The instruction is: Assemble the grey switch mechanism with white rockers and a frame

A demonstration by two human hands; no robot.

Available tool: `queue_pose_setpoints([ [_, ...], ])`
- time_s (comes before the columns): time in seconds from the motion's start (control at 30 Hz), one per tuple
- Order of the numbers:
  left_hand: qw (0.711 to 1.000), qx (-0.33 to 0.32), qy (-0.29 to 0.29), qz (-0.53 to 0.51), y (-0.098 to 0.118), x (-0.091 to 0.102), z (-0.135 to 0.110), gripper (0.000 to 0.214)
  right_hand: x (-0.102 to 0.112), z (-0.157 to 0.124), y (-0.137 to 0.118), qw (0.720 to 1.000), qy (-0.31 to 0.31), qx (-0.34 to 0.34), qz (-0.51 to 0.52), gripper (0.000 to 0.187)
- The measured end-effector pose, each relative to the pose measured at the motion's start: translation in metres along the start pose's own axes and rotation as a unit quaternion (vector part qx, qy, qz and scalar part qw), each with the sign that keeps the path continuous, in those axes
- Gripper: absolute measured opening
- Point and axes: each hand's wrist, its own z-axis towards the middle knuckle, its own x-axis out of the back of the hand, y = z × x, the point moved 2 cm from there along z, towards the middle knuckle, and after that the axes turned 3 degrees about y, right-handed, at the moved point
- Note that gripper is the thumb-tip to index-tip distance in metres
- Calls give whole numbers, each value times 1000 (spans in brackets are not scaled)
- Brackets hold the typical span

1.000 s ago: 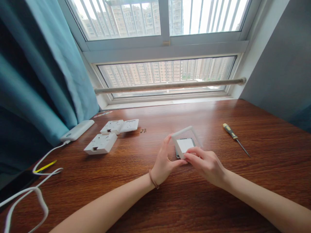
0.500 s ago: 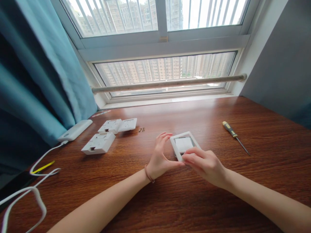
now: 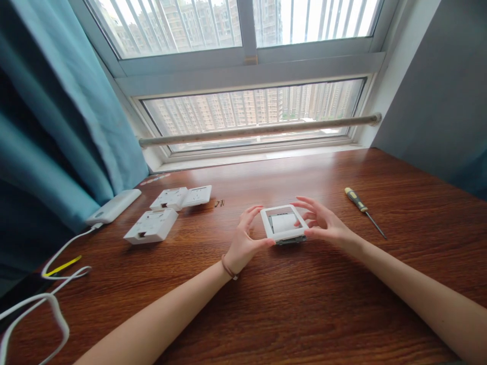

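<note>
A white square frame point(image 3: 288, 234) lies over a white wall switch point(image 3: 281, 223) with a grey base, near the middle of the table. The frame seems slightly raised, as the grey base shows below its near edge. My left hand point(image 3: 247, 234) grips the frame's left side, thumb at the near corner and fingers at the far corner. On the right side, my right hand point(image 3: 325, 223) holds the frame between its thumb and fingers. Part of the switch's right side is hidden by the right fingers.
To the left stand white boxes point(image 3: 151, 226) and a white plate point(image 3: 197, 195), beside small screws point(image 3: 219, 203). A screwdriver point(image 3: 356, 199) lies right. At far left are a white power bank-like device point(image 3: 114, 207), its cable point(image 3: 68, 243) and a yellow stick point(image 3: 64, 265).
My right hand has moved from the frame's near corner to its right side, fingers spreading around it. The frame has turned to sit squarer to me. The view has shifted slightly.
</note>
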Motion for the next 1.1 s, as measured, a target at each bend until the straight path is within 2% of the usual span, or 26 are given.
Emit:
queue_pose_setpoints([
  [0.13,1000,5,-25,-6,-3,2,5,76,3,2,8,1000,-8,6,29,79],
  [0.33,997,21,-69,25,-11,5,10,78,10,6,18,999,5,33,-12,85],
  [0.63,984,41,-151,87,-11,4,15,81,17,8,37,999,-30,11,-41,90],
  [0.83,981,35,-156,106,-8,2,17,80,20,11,49,999,-26,11,-37,92],
  [1.1,977,34,-165,132,-8,0,16,80,18,8,45,998,-47,-10,-44,90],
])
